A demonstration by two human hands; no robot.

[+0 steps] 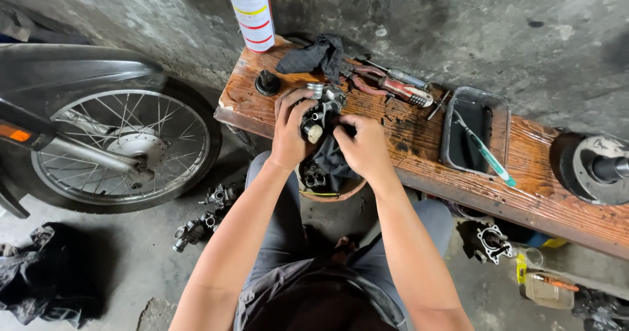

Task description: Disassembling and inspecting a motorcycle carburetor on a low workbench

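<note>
Carburettor held over the table edge, rag working at it

Wiping looks to be the step in hand. The left hand [290,129] has its fingers closed round a small grey metal carburettor body with a pale round cap [317,116], holding it just above the near edge of the worn, oil-stained wooden plank table [419,147]. The right hand [362,146] is bunched with its fingers closed on a dark crumpled cloth rag [333,163], pressed against the right side of the carburettor; the rag hangs down toward the person's lap. Under the hands a round brownish bowl [341,192] holding further small dark metal parts peeps out.

On the table behind the hands lie a second black cloth [316,55], a tall white spray can with red bands [251,11], a round black rubber cap [267,82], red-handled pliers [393,86], and a shallow dark rectangular tray [501,118] with a green-and-white toothbrush [486,152] resting in it. A spoked motorcycle wheel [124,149] stands to the left, with loose metal engine parts [204,218] on the concrete floor beside it.

Judging by the grip, the next move calls for a firm left-hand hold while the rag is worked into the recesses, turning the body so each face meets the cloth. Care is needed that the small cap and any loose fittings do not slip free and drop to the floor.
</note>
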